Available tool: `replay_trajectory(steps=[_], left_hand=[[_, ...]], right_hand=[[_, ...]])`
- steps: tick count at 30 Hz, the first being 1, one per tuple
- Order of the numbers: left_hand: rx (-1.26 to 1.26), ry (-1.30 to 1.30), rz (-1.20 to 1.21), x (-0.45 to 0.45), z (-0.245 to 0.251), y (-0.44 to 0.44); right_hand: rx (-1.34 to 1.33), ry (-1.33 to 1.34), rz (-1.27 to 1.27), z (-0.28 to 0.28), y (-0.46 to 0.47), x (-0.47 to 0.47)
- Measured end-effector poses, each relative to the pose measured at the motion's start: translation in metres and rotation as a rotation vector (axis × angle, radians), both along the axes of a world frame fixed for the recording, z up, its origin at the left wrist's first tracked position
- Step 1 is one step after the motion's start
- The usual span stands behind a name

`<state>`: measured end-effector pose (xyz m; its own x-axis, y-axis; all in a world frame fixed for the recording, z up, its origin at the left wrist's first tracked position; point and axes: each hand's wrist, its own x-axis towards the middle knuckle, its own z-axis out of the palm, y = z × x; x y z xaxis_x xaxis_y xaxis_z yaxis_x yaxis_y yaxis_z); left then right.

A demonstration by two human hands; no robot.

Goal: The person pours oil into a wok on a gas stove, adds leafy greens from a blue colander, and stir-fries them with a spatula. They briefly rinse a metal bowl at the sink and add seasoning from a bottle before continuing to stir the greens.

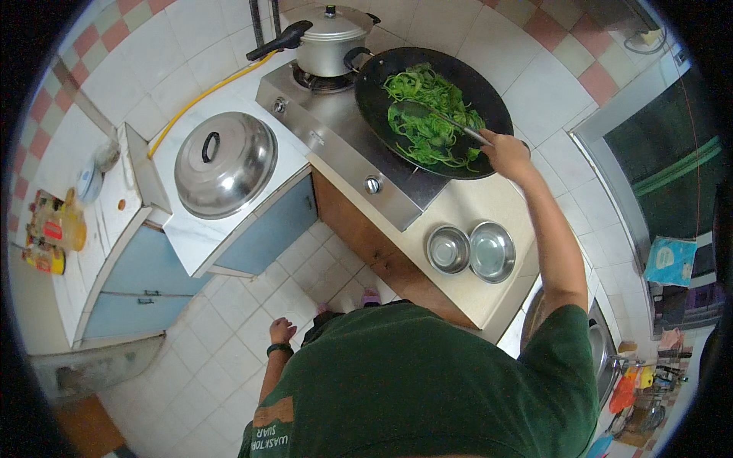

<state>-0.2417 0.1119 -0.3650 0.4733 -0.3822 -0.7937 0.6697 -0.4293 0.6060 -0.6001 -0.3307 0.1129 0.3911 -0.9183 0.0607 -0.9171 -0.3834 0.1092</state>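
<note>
My right hand (509, 154) grips the handle of a metal spatula (472, 134) over a black wok (492, 86). The spatula's blade lies among leafy green vegetables (426, 94), which spread across the middle of the wok. Under the wok is the right side of a stainless steel gas stove (343, 149); the burner there is hidden. My left hand (282, 331) hangs low beside my body, above the tiled floor. Its fingers are curled, and I see nothing in them.
A silver pressure cooker (332, 48) sits on the left burner. A domed metal lid (240, 166) rests on the white counter to the left. Two metal bowls (448, 249) stand side by side near the stove's right end. A yellow gas hose (200, 94) runs along the wall.
</note>
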Motion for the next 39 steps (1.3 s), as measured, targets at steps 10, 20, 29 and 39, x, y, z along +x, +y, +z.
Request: replay_trajectory(steps=[10,20,29,39], left_hand=[[0.019,0.004,-0.033,0.002,-0.002,0.014],[0.053,-0.004,-0.012,0.007,0.002,-0.007],[-0.11,0.113,-0.064,0.019,-0.034,0.012],[-0.01,0.062,0.032,-0.004,-0.008,0.019]], right_hand=[[-0.036,0.086,-0.106,0.002,0.005,-0.048],[0.057,0.004,-0.026,0.004,0.011,-0.03],[-0.091,0.18,-0.084,0.017,0.007,-0.004],[-0.077,0.267,0.032,0.022,0.001,0.006]])
